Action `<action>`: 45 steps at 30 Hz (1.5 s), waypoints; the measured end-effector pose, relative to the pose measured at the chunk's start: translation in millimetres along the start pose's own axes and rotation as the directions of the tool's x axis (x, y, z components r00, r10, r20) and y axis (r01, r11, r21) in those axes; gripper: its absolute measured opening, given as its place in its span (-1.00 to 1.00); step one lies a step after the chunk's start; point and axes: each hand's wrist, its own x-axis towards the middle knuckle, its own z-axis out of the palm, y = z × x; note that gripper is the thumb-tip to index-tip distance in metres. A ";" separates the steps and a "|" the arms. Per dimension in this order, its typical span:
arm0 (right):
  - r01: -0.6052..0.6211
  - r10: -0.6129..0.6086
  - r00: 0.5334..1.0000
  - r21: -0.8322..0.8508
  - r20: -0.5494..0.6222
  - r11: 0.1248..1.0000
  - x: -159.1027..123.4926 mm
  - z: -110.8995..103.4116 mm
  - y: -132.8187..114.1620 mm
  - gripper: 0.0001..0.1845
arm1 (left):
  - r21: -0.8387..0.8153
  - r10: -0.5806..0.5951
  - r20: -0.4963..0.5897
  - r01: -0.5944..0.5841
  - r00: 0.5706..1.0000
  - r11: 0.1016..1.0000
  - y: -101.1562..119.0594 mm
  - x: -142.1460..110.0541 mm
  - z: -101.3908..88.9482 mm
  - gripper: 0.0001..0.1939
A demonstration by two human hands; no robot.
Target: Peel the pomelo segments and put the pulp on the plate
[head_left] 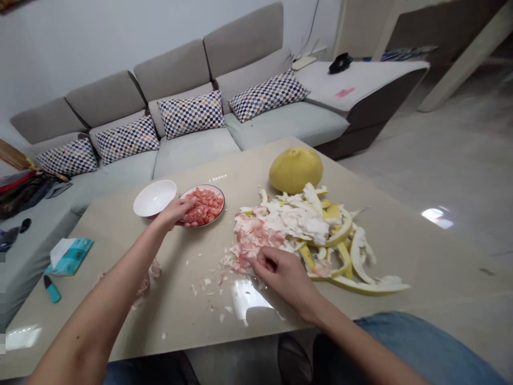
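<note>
A plate [218, 191] heaped with red fruit pieces [208, 202] sits beside a white bowl [155, 197] on the table [176, 315]. The left hand [175, 212] has its fingers spread around fruit at the plate's left edge, the grip unclear; the right hand [282, 272] curls its fingers closed at the peel heap [298, 222].

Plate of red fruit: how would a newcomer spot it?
On the glossy table, look toward the sofa for the left hand. By it, right of a white bowl, is the plate. Unlike that bowl, it holds heaped red fruit.
</note>
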 end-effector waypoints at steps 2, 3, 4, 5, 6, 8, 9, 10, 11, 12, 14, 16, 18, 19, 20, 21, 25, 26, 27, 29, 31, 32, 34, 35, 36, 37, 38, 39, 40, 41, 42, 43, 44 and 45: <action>0.123 -0.129 0.991 -0.159 -0.030 0.980 -0.7 0.8 7.1 -0.76 | 0.035 -0.011 0.001 0.011 1.000 0.999 2.6 8.3 -8.9 -0.52; 0.176 -0.187 0.982 -0.215 -0.028 0.961 -0.4 0.3 11.2 -0.80 | 0.046 -0.005 0.003 0.005 1.000 0.999 1.8 8.3 -11.1 -0.51; 0.225 -0.238 0.971 -0.259 -0.022 0.939 0.2 -0.5 15.3 -0.77 | 0.053 0.006 0.009 -0.006 1.000 0.999 0.2 6.0 -12.1 -0.49; 0.264 -0.283 0.959 -0.297 -0.021 0.918 1.2 -1.5 19.1 -0.70 | 0.057 0.019 0.019 -0.020 1.000 0.998 -2.0 2.1 -11.8 -0.47; 0.295 -0.320 0.947 -0.333 -0.022 0.896 2.2 -2.5 22.4 -0.67 | 0.058 0.034 0.036 -0.036 0.999 0.998 -4.3 -3.1 -10.5 -0.46; 0.323 -0.363 0.931 -0.387 -0.033 0.864 4.2 -4.5 26.1 -0.75 | 0.047 0.065 0.081 -0.069 0.995 0.997 -9.2 -16.7 -5.6 -0.47; 0.322 -0.369 0.929 -0.399 -0.044 0.859 5.0 -5.3 26.4 -0.77 | 0.035 0.080 0.106 -0.084 0.991 0.996 -11.8 -25.0 -2.2 -0.49; 0.314 -0.365 0.930 -0.406 -0.052 0.858 5.5 -6.0 25.8 -0.76 | 0.019 0.098 0.127 -0.101 0.987 0.995 -14.6 -34.2 1.7 -0.50; 0.305 -0.357 0.933 -0.409 -0.054 0.860 5.9 -6.5 24.5 -0.78 | -0.001 0.114 0.144 -0.115 0.983 0.993 -17.7 -44.2 5.7 -0.51; 0.298 -0.348 0.936 -0.409 -0.052 0.862 6.1 -6.6 22.7 -0.80 | -0.021 0.130 0.157 -0.129 0.979 0.991 -21.2 -54.9 9.9 -0.52; 0.296 -0.339 0.940 -0.383 -0.048 0.875 5.7 -6.0 18.6 -0.69 | -0.098 0.170 0.204 -0.152 0.964 0.983 -28.8 -77.3 18.2 -0.53; 0.304 -0.325 0.946 -0.305 -0.016 0.902 4.5 -5.0 14.2 -0.75 | -0.160 0.169 0.241 -0.133 0.956 0.978 -36.4 -99.0 25.7 -0.51; 0.302 -0.308 0.952 -0.194 0.002 0.933 2.1 -4.9 8.6 -0.80 | -0.168 0.164 0.227 -0.127 0.960 0.978 -42.4 -117.8 31.8 -0.48; 0.293 -0.295 0.955 -0.139 0.004 0.946 0.5 -5.4 4.9 -0.80 | -0.147 0.178 0.204 -0.150 0.963 0.978 -44.5 -125.7 34.1 -0.48; 0.277 -0.278 0.961 -0.080 0.002 0.958 -1.4 -6.2 0.6 -0.81 | -0.117 0.202 0.176 -0.184 0.963 0.976 -45.9 -132.7 36.1 -0.49; 0.252 -0.252 0.968 -0.010 0.002 0.968 -3.4 -7.4 -4.5 -0.75 | -0.084 0.230 0.152 -0.220 0.961 0.972 -46.5 -138.7 37.7 -0.51; 0.060 -0.107 0.981 0.275 0.161 0.960 -11.5 -11.8 -28.2 -0.71 | 0.000 0.281 0.147 -0.284 0.948 0.959 -44.3 -157.7 42.9 -0.64; 0.021 -0.089 0.975 0.319 0.202 0.948 -13.3 -12.3 -33.8 -0.75 | 0.010 0.280 0.158 -0.285 0.947 0.958 -43.2 -161.7 44.5 -0.66; -0.003 -0.083 0.969 0.350 0.231 0.937 -14.9 -12.3 -38.8 -0.77 | 0.017 0.280 0.166 -0.287 0.945 0.958 -42.0 -165.5 46.2 -0.68; -0.013 -0.094 0.962 0.386 0.256 0.922 -17.9 -11.2 -46.5 -0.78 | 0.027 0.277 0.177 -0.286 0.945 0.958 -39.9 -172.4 49.9 -0.69; -0.011 -0.106 0.957 0.400 0.269 0.916 -20.4 -9.2 -51.0 -0.84 | 0.030 0.273 0.182 -0.283 0.945 0.959 -38.7 -177.6 53.4 -0.70; -0.013 -0.109 0.955 0.407 0.275 0.913 -21.5 -8.2 -52.1 -0.88 | 0.030 0.271 0.183 -0.281 0.945 0.959 -38.6 -179.4 54.8 -0.71; -0.028 -0.103 0.954 0.425 0.282 0.905 -23.3 -6.2 -52.9 -0.94 | 0.032 0.272 0.183 -0.282 0.945 0.959 -39.3 -181.1 56.8 -0.72; -0.035 -0.098 0.955 0.432 0.281 0.901 -23.9 -5.4 -52.8 -0.94 | 0.033 0.273 0.182 -0.283 0.945 0.958 -40.1 -181.2 57.4 -0.71; -0.039 -0.093 0.956 0.436 0.278 0.899 -24.5 -4.7 -52.5 -0.95 | 0.035 0.273 0.182 -0.284 0.945 0.958 -40.9 -180.9 57.6 -0.71; -0.043 -0.088 0.957 0.437 0.276 0.898 -24.8 -4.3 -52.1 -0.94 | 0.038 0.272 0.183 -0.284 0.945 0.958 -41.8 -180.3 57.6 -0.71; -0.050 -0.080 0.958 0.437 0.274 0.898 -25.0 -3.9 -51.6 -0.94 | 0.040 0.271 0.185 -0.282 0.945 0.958 -42.6 -179.5 57.3 -0.71; -0.060 -0.070 0.958 0.436 0.277 0.898 -25.0 -3.8 -51.1 -0.93 | 0.042 0.266 0.189 -0.279 0.945 0.959 -43.4 -178.6 57.0 -0.71; -0.078 -0.054 0.957 0.434 0.285 0.897 -24.9 -3.8 -50.7 -0.91 | 0.044 0.259 0.193 -0.272 0.946 0.961 -44.2 -177.6 56.5 -0.70; -0.099 -0.037 0.954 0.431 0.298 0.897 -24.7 -3.9 -50.2 -0.90 | 0.044 0.251 0.198 -0.264 0.947 0.963 -45.0 -176.5 56.0 -0.70; -0.120 -0.020 0.950 0.425 0.310 0.897 -24.3 -4.1 -49.7 -0.88 | 0.042 0.241 0.206 -0.254 0.948 0.966 -45.8 -175.3 55.4 -0.69; -0.138 -0.004 0.946 0.417 0.323 0.899 -23.9 -4.2 -49.1 -0.87 | 0.040 0.232 0.215 -0.245 0.949 0.969 -46.8 -174.0 54.7 -0.69; -0.155 0.010 0.942 0.408 0.337 0.900 -23.5 -4.4 -48.4 -0.86 | 0.036 0.224 0.224 -0.237 0.949 0.971 -47.9 -172.6 54.0 -0.68; -0.169 0.020 0.937 0.403 0.349 0.899 -23.1 -4.4 -47.6 -0.85 | 0.033 0.217 0.235 -0.231 0.948 0.972 -49.3 -171.1 53.2 -0.67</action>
